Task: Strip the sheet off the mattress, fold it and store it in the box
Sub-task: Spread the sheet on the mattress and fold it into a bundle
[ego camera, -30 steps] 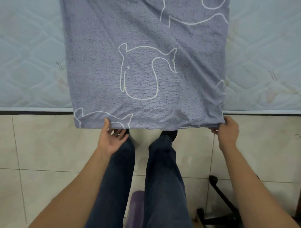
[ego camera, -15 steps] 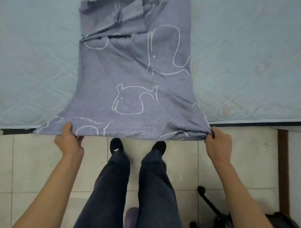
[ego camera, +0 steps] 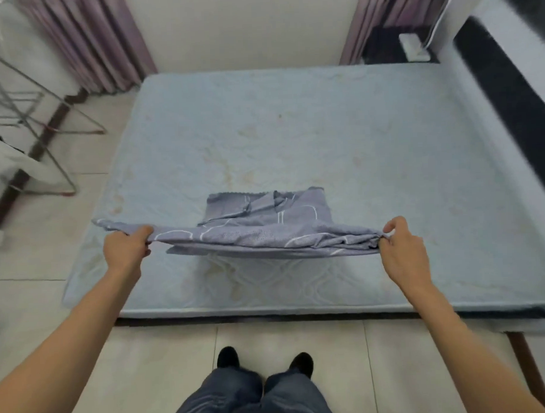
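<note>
We are at the folding step. The sheet (ego camera: 266, 234) is already off the mattress (ego camera: 293, 128), which lies bare, and the cloth is doubled into a narrow band. Its far end rests on the mattress near the middle. Its near edge is lifted clear of the surface and stretched taut between our two hands.

Our left hand (ego camera: 126, 248) has its fingers curled round the near left corner, with a short tail of cloth sticking out past the fist. Our right hand (ego camera: 400, 245) pinches the bunched near right corner, thumb over fingers.

By our judgement, the next move is to carry this held edge forward and lay it onto the far edge, halving the band. That calls for both hands to travel together at the same height, so the fold line runs straight. The far end looks rumpled, with a flap turned over, so the corners may not meet cleanly, and we may need to smooth it first.

We see no box from here, so storing comes later.
</note>
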